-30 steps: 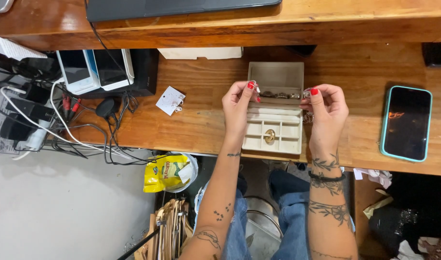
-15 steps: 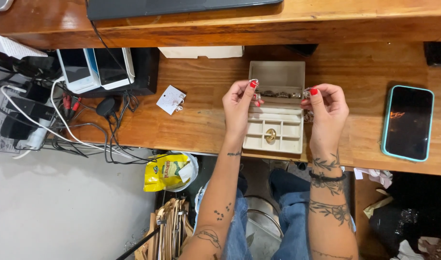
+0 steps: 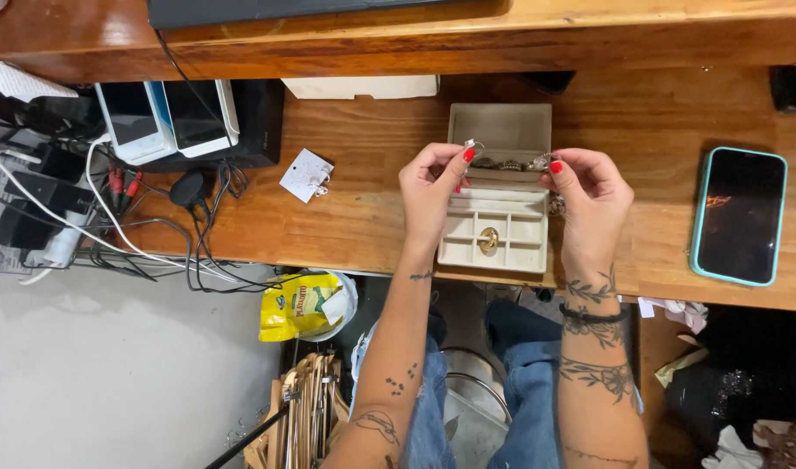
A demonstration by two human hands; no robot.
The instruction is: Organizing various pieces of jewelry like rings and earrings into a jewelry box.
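A small cream jewellery box (image 3: pixel 495 246) lies open on the wooden desk (image 3: pixel 363 217), its lid tipped back. A gold ring sits in one of its compartments. My left hand (image 3: pixel 432 195) and my right hand (image 3: pixel 591 198) are raised over the box. Between their fingertips they stretch a thin chain bracelet (image 3: pixel 509 163), each hand pinching one end. Both hands have red nails.
A phone in a teal case (image 3: pixel 739 227) lies at the right. A white earring card (image 3: pixel 307 175) lies left of the box. Two white devices (image 3: pixel 168 117), chargers and tangled cables (image 3: pixel 111 217) fill the left. A yellow snack bag (image 3: pixel 298 306) and wooden hangers (image 3: pixel 307 408) sit below the desk.
Both hands stay over the box with the bracelet held between them; only the fingers shift slightly.
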